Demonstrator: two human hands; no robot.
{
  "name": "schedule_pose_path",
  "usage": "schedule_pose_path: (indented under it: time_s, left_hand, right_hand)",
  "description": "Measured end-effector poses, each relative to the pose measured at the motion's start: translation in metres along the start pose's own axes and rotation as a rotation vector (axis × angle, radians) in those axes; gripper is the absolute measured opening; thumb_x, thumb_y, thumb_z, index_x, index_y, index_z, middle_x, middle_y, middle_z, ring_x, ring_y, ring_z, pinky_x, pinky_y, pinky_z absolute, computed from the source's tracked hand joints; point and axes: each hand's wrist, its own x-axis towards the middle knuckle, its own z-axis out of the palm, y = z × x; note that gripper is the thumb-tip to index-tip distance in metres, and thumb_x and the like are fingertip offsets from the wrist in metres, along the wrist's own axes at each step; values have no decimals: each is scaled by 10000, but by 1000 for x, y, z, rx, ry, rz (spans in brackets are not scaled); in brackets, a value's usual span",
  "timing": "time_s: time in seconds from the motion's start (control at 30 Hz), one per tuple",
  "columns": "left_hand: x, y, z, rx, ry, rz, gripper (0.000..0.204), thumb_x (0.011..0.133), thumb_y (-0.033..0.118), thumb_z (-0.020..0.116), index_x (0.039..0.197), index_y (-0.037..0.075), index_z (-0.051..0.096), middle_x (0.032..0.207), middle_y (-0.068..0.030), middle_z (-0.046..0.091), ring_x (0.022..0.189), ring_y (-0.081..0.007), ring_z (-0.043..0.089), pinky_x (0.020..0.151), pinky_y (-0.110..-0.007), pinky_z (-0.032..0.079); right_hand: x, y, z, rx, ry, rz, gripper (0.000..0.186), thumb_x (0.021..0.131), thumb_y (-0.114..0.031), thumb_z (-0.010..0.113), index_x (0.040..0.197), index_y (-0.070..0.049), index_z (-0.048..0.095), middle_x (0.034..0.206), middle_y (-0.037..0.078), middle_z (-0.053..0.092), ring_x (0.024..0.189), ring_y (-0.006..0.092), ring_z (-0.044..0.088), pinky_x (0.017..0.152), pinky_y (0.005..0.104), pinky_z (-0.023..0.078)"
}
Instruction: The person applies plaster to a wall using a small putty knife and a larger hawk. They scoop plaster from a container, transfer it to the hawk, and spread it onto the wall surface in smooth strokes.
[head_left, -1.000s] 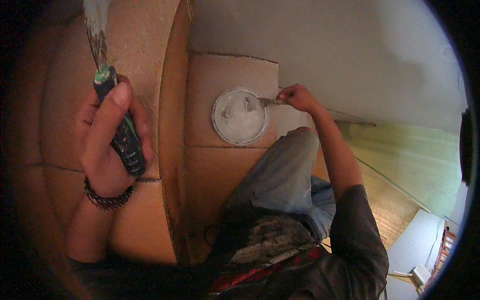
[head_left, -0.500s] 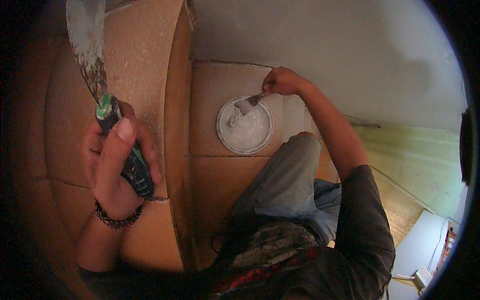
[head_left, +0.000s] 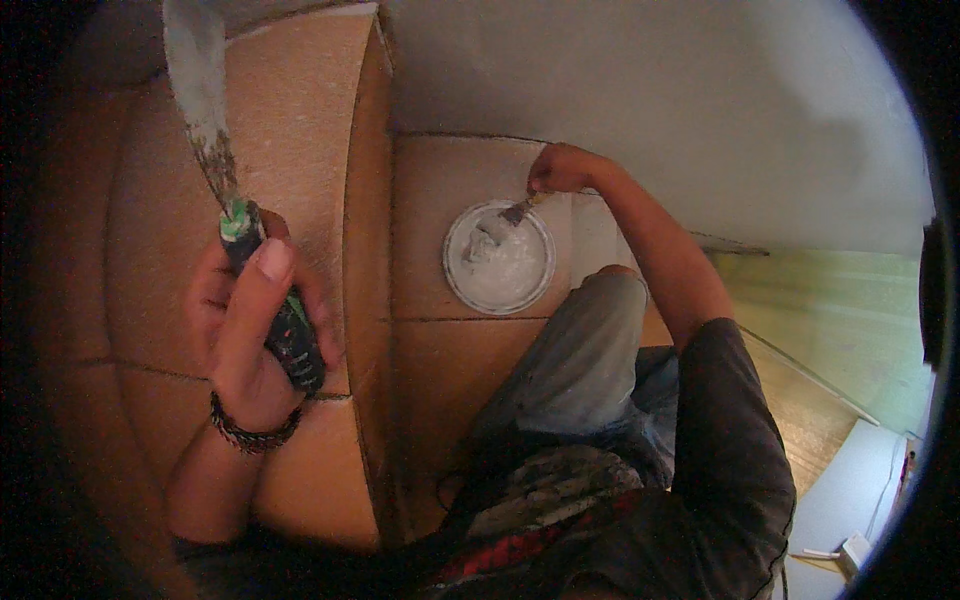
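Putty knife (head_left: 242, 228) lies in the left-hand fingers (head_left: 317, 318), blade (head_left: 200, 85) jutting beyond them.

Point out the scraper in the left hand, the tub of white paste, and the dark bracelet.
Scraper (head_left: 239, 222): head view, on the green-marked end of its handle, by the blade.
Tub (head_left: 448, 259): head view, on its rim, left side.
Bracelet (head_left: 250, 439): head view, middle of its visible band.

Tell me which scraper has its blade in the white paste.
The scraper in the right hand: it dips into the paste, while the other scraper, in the left hand, is held clear of it.
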Motion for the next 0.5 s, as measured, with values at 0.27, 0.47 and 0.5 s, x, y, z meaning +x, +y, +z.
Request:
schedule_pose_path:
  time_s: [0.27,0.47,0.5]
  left_hand:
    - [7,0,-1,41,4,-14,178,895,222,589,912,62,514,609,-26,527,407,-100,483,363,-224,379]
    - [14,-8,-9,160,-112,-41,163,873,189,643,872,56,549,605,9,523,438,-54,455,386,-212,364]
    - [7,-16,-4,250,-130,-33,166,862,183,656,866,47,558,610,4,533,456,-54,459,401,-223,374]
  right_hand:
    - [-93,13,34,839,31,141,300,865,-289,609,1028,-48,681,1003,45,668,907,214,594,818,406,465]
    - [-131,-32,56,1541,145,-188,383,872,-310,630,1098,-2,606,953,86,639,878,200,592,767,342,467]
    - [-142,-33,60,1561,168,-235,379,870,-310,633,1088,-2,608,941,87,636,868,201,594,764,344,469]
